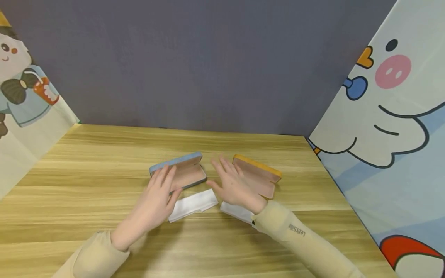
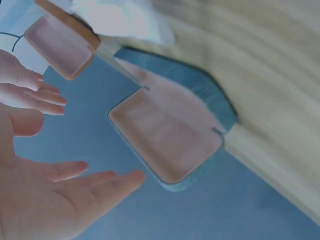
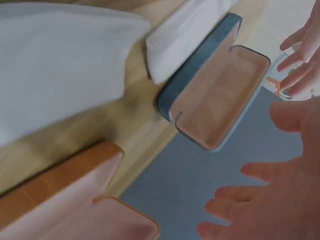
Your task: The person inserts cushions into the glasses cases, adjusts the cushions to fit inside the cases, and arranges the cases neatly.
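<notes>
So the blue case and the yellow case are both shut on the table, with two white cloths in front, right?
Not quite: the head view shows the blue case and the yellow case both open, not shut, on the table, with two white cloths in front.

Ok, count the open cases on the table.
2: the blue case on the left, partly behind the left hand in the head view, and the yellow case on the right, partly behind the right hand. No others show.
</notes>
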`<state>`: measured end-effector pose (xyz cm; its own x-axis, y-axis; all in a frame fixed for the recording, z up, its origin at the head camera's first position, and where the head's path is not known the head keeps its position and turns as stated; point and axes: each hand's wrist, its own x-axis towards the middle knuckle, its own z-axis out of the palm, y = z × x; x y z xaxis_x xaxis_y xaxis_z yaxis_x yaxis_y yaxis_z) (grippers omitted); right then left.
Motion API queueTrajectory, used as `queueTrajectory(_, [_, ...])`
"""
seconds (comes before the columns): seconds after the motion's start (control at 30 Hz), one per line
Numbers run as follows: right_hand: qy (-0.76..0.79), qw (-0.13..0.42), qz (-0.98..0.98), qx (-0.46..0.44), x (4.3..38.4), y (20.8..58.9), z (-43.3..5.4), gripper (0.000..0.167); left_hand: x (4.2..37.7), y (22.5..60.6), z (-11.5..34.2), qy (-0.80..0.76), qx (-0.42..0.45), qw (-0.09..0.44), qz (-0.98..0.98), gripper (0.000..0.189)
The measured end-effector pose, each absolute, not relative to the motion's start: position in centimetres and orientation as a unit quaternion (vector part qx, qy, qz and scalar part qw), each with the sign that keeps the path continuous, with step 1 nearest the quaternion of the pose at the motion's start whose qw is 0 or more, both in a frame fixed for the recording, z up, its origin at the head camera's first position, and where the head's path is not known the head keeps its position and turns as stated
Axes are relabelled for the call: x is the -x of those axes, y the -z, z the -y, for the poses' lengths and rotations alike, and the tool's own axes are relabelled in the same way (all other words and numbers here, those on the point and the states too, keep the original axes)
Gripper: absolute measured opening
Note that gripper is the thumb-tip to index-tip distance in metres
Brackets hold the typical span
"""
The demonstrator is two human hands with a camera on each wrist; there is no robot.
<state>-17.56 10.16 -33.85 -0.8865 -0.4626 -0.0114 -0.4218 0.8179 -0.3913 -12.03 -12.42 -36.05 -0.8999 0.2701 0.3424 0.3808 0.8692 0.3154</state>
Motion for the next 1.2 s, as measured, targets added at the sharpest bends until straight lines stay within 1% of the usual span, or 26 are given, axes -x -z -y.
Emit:
queueTrajectory(0.13, [0.194,0.061,-0.949,0.24,17.4,34.6,-10.2,0.066,11.3,36.7,12.7,0.192,0.166,0.138,0.957,0.06])
queueTrajectory(0.37, [0.178,0.09,-0.948,0.248,17.3,35.9,-10.0,0.064,10.4,37.9,13.0,0.177,0.164,0.15,0.959,0.059])
queueTrajectory(0.53, [0.165,0.113,-0.941,0.273,17.2,37.0,-10.1,0.06,10.1,38.7,13.2,0.16,0.143,0.136,0.967,0.054])
queueTrajectory(0.67, [0.15,0.121,-0.939,0.286,17.2,37.7,-10.1,0.058,9.9,39.3,13.4,0.146,0.133,0.118,0.973,0.049])
queueTrajectory(0.8, [0.152,0.125,-0.938,0.284,17.3,38.3,-9.9,0.055,10.1,40.0,13.7,0.136,0.136,0.114,0.975,0.048])
queueTrajectory(0.97, [0.145,0.128,-0.94,0.282,17.4,38.9,-9.8,0.054,10.4,40.6,14.1,0.121,0.149,0.122,0.974,0.049])
queueTrajectory(1.2, [0.13,0.117,-0.941,0.289,17.6,39.4,-10.0,0.052,10.3,40.9,14.1,0.125,0.166,0.138,0.968,0.04])
